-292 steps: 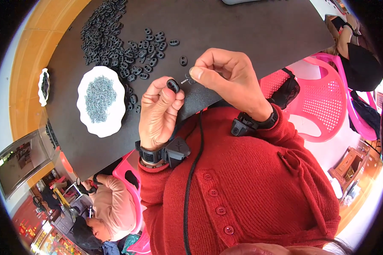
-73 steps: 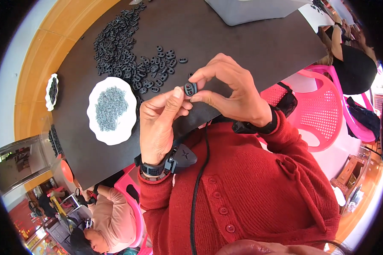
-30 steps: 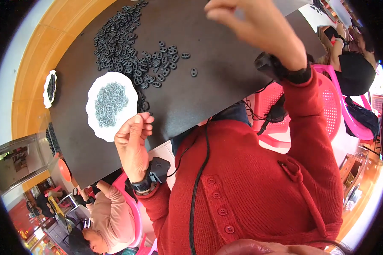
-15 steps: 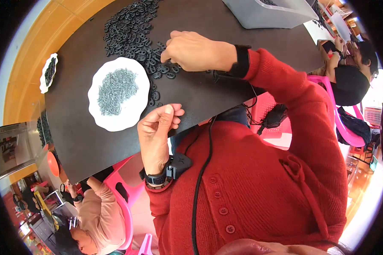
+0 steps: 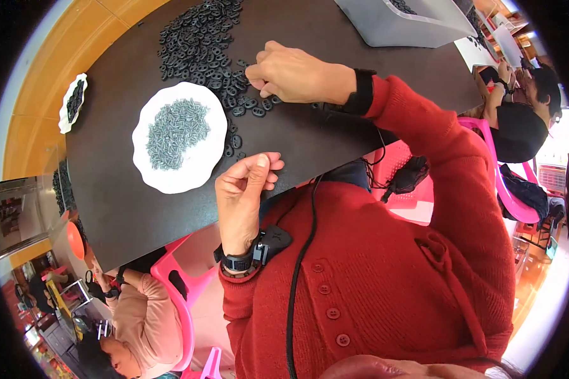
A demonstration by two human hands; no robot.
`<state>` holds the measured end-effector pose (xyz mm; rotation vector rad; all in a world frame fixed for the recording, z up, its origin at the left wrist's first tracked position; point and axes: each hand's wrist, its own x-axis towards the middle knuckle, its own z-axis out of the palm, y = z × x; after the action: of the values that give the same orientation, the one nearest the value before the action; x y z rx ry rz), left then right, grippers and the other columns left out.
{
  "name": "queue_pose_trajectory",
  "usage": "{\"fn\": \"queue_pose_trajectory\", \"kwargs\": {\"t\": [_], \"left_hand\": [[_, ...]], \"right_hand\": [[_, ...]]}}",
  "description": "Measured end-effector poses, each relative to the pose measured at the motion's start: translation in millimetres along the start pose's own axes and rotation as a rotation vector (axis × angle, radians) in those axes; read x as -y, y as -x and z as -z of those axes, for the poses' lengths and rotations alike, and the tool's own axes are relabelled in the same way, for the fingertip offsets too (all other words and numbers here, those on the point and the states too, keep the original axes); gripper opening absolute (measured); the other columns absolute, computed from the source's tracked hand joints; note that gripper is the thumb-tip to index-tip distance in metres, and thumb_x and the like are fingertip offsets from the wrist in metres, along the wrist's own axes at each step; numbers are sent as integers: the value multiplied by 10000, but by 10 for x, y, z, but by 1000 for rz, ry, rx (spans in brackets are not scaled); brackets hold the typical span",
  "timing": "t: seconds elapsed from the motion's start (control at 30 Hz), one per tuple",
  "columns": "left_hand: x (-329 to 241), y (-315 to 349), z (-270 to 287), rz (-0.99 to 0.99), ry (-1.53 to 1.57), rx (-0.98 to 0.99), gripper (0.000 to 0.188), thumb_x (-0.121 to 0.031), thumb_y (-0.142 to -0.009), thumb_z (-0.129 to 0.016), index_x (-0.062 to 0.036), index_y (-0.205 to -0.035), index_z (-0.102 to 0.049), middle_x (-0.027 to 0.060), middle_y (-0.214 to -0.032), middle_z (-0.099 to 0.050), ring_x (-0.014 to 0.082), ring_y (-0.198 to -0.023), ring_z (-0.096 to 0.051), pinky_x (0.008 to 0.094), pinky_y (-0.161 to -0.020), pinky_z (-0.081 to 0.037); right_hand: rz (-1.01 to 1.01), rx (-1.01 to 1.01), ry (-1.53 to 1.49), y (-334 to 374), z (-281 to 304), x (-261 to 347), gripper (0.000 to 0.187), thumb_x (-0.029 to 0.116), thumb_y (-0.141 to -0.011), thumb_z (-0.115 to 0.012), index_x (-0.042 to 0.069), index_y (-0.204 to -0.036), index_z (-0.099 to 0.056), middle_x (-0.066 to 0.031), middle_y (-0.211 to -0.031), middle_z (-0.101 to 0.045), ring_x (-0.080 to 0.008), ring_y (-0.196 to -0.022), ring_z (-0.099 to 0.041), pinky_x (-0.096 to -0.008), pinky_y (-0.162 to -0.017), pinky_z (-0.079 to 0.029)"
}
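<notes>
Above the near end of a spread of small black oval plastic parts with holes (image 5: 199,47), my right hand (image 5: 294,74) bends down with its fingers and thumb drawn together. Whatever its fingertips hold is hidden. Close to the table's near edge, my left hand (image 5: 243,196) is raised with thumb and fingers pressed together; nothing I can name shows in the pinch. Left of my hands lies a white scalloped plate (image 5: 199,170) heaped with small grey metal screws or pins (image 5: 177,132). A few black parts (image 5: 234,139) lie between the plate and my left hand.
A translucent plastic bin (image 5: 404,31) stands at the far right of the dark table (image 5: 133,218). A smaller white dish (image 5: 65,117) of black parts sits at the left edge. Other people work at lower left (image 5: 148,316) and far right (image 5: 521,120).
My left hand has shifted slightly right, still pinched. My right hand stays by the black parts, and its thumb now shows beneath the curled fingers. The whole view has shifted a little.
</notes>
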<state>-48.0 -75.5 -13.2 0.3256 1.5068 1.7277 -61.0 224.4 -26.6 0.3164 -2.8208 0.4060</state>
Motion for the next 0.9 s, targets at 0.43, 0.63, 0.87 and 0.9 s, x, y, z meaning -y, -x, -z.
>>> {"fn": "queue_pose_trajectory", "kwargs": {"t": [0.43,0.63,0.87,0.9], "left_hand": [[42,-223,-310,-17,40,103,294,-277,-1115,-764,3,-1198,-805,62,-1051,-832,59,-809,-670,221,-751,-539],[67,-295,-415,15,-34,176,185,-146,-1034,-856,4,-1135,-818,59,-966,-824,87,-780,-711,233,-730,-568],[61,-323,-466,106,132,201,196,-72,-1012,-854,28,-1177,-821,80,-965,-830,112,-795,-745,250,-730,-597],[69,-325,-494,109,131,200,196,-72,-1012,-854,28,-1177,-821,80,-965,-830,112,-795,-745,250,-730,-597]], "right_hand": [[-313,46,-793,925,797,767,148,140,-985,-841,39,-1073,-778,-70,-908,-766,-174,-811,-706,-334,-757,-541],[-496,84,-1043,1201,776,837,203,147,-1011,-848,15,-1096,-720,-13,-856,-737,-81,-810,-653,-282,-763,-510],[-509,-33,-1078,1300,706,832,212,147,-992,-874,23,-1086,-730,-2,-872,-740,-82,-819,-656,-282,-768,-512],[-500,-79,-1085,1299,692,836,227,145,-978,-886,26,-1109,-744,2,-888,-744,-81,-829,-652,-280,-774,-511]]}}
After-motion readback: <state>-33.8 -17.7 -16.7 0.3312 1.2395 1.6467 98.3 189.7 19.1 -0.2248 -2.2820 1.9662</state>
